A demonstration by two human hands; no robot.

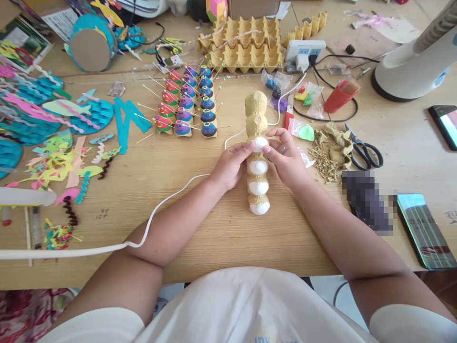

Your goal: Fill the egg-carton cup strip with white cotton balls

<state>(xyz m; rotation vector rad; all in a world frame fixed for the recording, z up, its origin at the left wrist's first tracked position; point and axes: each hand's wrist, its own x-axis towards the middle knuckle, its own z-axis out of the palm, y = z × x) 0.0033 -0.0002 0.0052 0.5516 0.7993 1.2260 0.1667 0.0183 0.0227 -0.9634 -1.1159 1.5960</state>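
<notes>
So the egg-carton strip [251, 178] was upright-ish between both hands, far end pointing away, just above the wooden table or resting on it, couldn't tell which. Progress-wise it looked like a bit over half: the four nearer bumps had white stuff on them, the two at the far end were bare yellow, and none had any colour or face. Left hand [232, 164] was mostly closed, thumb on the edge of the third bump's white patch [260, 144], other fingers curled along the side and partly hidden. Right hand [288, 157] was looser, half-curled, thumb on the patch's other edge and index bent near the strip's side, so the pair basically had it pinched between them. Beyond the left hand sat three rows of decorated bumps [184, 114], and off right of the right hand were scissors [364, 151].
</notes>
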